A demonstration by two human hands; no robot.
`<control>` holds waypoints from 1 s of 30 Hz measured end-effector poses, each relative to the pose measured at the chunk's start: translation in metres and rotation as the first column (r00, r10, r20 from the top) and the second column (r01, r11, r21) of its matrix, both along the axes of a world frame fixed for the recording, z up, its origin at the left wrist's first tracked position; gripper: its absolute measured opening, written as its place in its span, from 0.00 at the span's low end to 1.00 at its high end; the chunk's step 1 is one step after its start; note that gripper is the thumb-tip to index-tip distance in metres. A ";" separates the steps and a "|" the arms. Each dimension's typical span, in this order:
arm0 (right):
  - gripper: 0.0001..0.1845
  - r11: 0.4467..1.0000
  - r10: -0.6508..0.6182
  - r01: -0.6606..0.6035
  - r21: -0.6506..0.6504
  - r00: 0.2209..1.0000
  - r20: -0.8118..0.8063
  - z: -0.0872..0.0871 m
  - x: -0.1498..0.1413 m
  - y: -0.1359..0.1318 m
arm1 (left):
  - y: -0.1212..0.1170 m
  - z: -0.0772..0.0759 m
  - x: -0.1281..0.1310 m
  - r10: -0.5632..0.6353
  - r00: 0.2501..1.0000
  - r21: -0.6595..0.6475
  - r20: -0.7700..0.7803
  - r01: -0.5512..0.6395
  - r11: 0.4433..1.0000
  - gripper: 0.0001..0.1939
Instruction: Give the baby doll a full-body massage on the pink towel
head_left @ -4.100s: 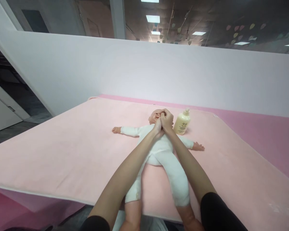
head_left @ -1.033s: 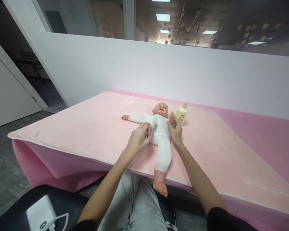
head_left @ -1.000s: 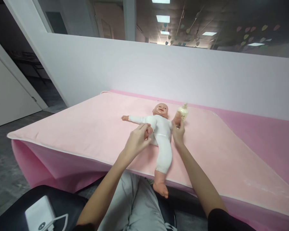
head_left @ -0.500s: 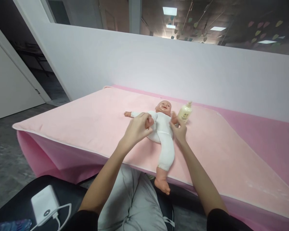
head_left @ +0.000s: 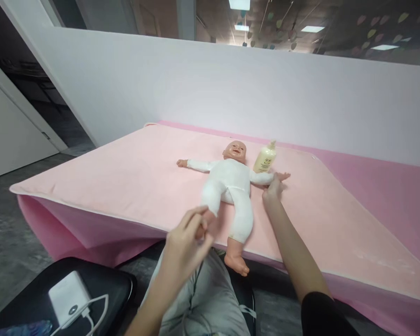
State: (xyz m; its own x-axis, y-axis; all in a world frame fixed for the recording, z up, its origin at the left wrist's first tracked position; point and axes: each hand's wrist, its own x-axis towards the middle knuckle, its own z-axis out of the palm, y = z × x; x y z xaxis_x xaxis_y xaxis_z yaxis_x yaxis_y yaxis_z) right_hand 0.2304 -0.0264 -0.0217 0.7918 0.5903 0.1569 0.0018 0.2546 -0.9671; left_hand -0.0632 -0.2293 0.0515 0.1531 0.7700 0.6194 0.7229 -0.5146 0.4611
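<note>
A baby doll (head_left: pixel 231 176) with a white cloth body lies on its back on the pink blanket, head away from me. My left hand (head_left: pixel 189 235), slightly blurred, is closed around the doll's foot on the left, at the front edge of the table. That foot is mostly hidden by my fingers. My right hand (head_left: pixel 274 187) grips the doll's forearm on the right, just below its small hand, which points outward. The doll's other leg lies straight, its foot hanging over the edge. Just behind my right hand stands a pale yellow pump bottle (head_left: pixel 265 157).
A pink blanket (head_left: pixel 136 172) covers the table, which meets a white wall (head_left: pixel 182 84) with a window above. On a black chair (head_left: pixel 105 284) at lower left lies a white power bank (head_left: pixel 69 298) with a cable. A door stands at the left.
My left hand has drawn the doll's bent leg down toward me, straightening it. My right hand has moved the doll's arm outward to the right, away from its body.
</note>
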 end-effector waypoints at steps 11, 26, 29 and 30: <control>0.25 0.972 0.212 -0.235 0.004 0.887 0.410 0.021 -0.035 -0.016 | 0.095 0.003 0.033 -0.124 0.985 -0.075 -0.123 0.115 0.991 0.14; 0.22 0.933 0.322 -0.342 -0.110 0.662 0.677 0.022 -0.048 -0.022 | 0.106 -0.002 0.019 -0.056 0.998 -0.001 0.033 0.056 0.998 0.12; 0.22 0.917 0.346 -0.381 -0.117 0.613 0.711 0.025 -0.051 -0.022 | 0.120 -0.001 0.020 -0.083 0.996 -0.049 0.020 0.084 0.995 0.14; 0.23 0.936 0.311 -0.342 -0.081 0.700 0.643 0.025 -0.048 -0.021 | 0.112 0.000 0.015 -0.072 0.997 -0.036 0.033 0.073 0.997 0.16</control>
State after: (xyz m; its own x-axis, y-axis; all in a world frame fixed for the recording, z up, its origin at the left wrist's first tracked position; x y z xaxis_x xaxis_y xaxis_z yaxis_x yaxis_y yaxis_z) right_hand 0.1820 -0.0470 0.0037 0.2542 0.7738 0.5802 0.5207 0.3961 -0.7563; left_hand -0.0478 -0.1175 0.0516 0.1898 0.7805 0.5957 0.6691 -0.5468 0.5033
